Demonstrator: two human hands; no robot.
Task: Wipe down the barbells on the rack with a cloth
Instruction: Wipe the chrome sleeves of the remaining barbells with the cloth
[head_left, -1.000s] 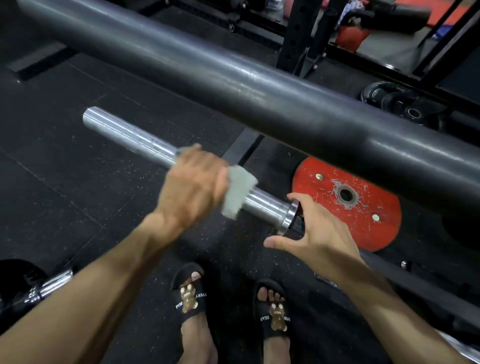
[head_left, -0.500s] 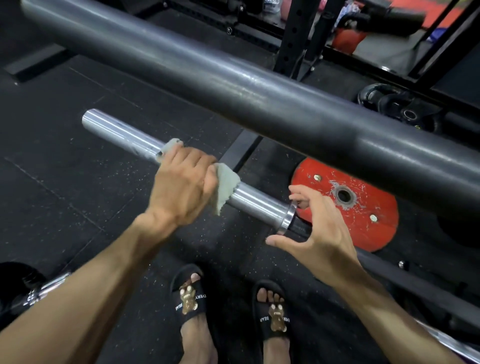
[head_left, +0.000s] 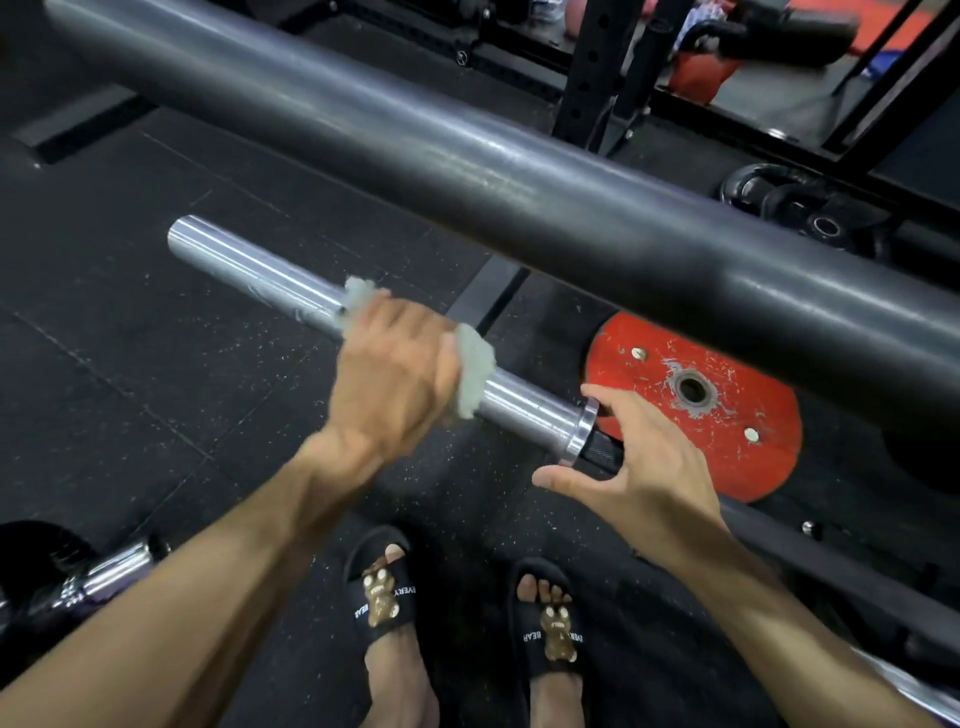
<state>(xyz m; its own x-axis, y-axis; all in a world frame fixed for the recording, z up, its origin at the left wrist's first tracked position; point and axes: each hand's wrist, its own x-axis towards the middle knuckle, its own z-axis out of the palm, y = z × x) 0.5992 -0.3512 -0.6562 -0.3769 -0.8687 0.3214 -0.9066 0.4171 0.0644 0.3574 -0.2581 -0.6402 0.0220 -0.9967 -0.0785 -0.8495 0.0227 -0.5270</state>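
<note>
A barbell's shiny chrome sleeve runs from upper left toward the centre, ending in a collar. My left hand is wrapped round the middle of the sleeve, pressing a pale grey-green cloth against it; the cloth sticks out on both sides of the hand. My right hand cups the dark knurled shaft just past the collar, fingers loosely curled round it. A thick dark bar crosses the whole view above, closer to the camera.
A red weight plate lies flat on the black rubber floor behind the right hand. Black plates and rack uprights stand at the back. Another chrome barbell end lies low left. My feet in black slippers are below.
My left hand slid the cloth outward along the sleeve, then back toward the collar. My right hand has stayed at the collar.
</note>
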